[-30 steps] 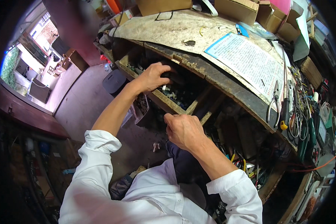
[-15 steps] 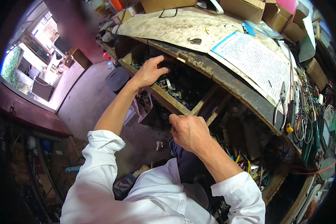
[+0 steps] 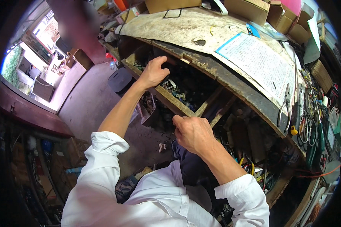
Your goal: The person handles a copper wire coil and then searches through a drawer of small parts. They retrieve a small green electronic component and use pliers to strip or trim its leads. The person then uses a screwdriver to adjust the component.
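An open wooden drawer (image 3: 171, 98) under the worn workbench top holds a dark jumble of small parts (image 3: 178, 94), too small to name. My left hand (image 3: 152, 72) reaches into its left part, thumb and fingers apart, with nothing visible between them. My right hand (image 3: 193, 134) is closed on the drawer's front edge, near a wooden divider (image 3: 208, 101).
A printed sheet (image 3: 254, 64) lies on the bench, with pliers (image 3: 284, 106), a screwdriver (image 3: 294, 126) and tangled tools at its right. Cardboard boxes (image 3: 246, 9) line the back. A dark bin (image 3: 119, 77) stands below the drawer's left end. A doorway (image 3: 45, 34) is at upper left.
My left hand has shifted a little up and left within the drawer. My right hand stays at the front edge. The whole view has shifted slightly.
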`<state>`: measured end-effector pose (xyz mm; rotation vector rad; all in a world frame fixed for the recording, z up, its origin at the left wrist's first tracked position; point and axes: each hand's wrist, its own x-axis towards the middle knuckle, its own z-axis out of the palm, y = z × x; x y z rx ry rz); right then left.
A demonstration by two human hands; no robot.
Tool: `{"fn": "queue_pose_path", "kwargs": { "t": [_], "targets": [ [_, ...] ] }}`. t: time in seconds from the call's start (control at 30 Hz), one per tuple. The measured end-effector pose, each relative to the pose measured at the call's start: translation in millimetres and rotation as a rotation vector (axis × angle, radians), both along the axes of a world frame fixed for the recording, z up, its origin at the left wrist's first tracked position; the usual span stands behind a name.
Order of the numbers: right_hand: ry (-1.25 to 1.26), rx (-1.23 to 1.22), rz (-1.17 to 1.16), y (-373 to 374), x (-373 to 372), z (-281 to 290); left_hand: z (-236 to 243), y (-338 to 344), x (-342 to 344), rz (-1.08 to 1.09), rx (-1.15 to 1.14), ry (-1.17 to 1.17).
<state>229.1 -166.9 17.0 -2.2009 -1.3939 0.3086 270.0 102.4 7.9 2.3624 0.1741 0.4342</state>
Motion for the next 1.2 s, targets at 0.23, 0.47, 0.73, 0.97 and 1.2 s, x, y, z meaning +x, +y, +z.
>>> {"fn": "queue_pose_path", "kwargs": {
  "t": [0.23, 0.47, 0.73, 0.97, 1.2],
  "targets": [
    [-0.013, 0.032, -0.001, -0.2, 0.6, -0.9, 4.8, -34.5, -4.3, -0.288, 0.349, 0.098],
    [-0.016, 0.065, -0.001, -0.9, 0.4, -2.9, 26.6, -52.0, -31.9, -0.385, 0.441, 0.195],
    [-0.012, 0.076, -0.008, -0.6, -0.9, -1.4, 49.7, -12.2, -33.3, -0.157, 0.334, -0.077],
    [-0.04, 0.139, -0.038, 1.4, -0.5, -10.7, 37.8, -5.9, -21.8, -0.213, 0.321, -0.03],
    [-0.025, 0.066, 0.001, 2.8, -1.5, -1.4, -4.5, -28.7, 44.2, -0.425, 0.495, 0.505]
  ]
}}
